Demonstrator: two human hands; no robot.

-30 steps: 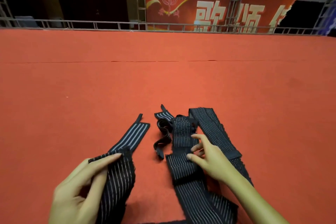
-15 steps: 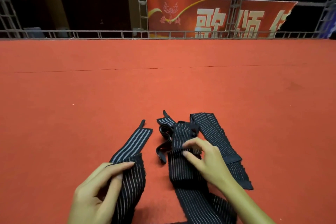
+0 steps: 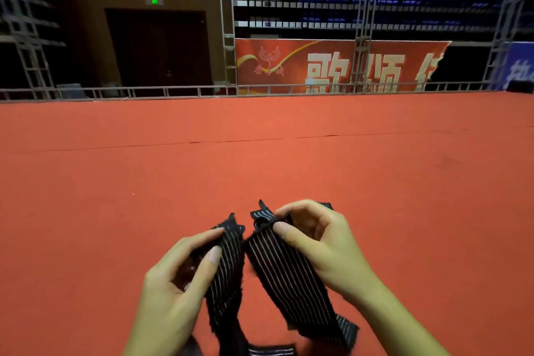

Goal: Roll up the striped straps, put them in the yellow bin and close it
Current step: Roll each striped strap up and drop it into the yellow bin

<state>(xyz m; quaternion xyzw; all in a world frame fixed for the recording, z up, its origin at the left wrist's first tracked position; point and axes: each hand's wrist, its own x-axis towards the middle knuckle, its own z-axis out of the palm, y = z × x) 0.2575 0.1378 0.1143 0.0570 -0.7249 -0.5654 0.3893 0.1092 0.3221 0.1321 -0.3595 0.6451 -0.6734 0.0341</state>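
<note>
Your left hand [image 3: 176, 277] pinches one black elastic strap with thin white stripes [image 3: 226, 266] near its top end, thumb on the striped face, fingers behind. Your right hand [image 3: 320, 243] pinches a second black white-striped strap [image 3: 289, 274] at its top, by a small black loop [image 3: 259, 223] – thumb and forefinger closed on the edge. Both straps are lifted off the red carpeted floor [image 3: 404, 182], held side by side btw the hands, nearly touching, tails hanging toward you and running out of view at the bottom.

Writing: a red banner [image 3: 332, 66] behind the rail carries large pale Chinese characters, 歌颂 legible, a third cut off. A green exit sign [image 3: 154, 0] glows above the dark door, too small to read.

Vs 0.5 s ago – the straps lay spread on the carpet w/ your hands pressing on them; now both are raised and drawn together, and the view has tipped up.
</note>
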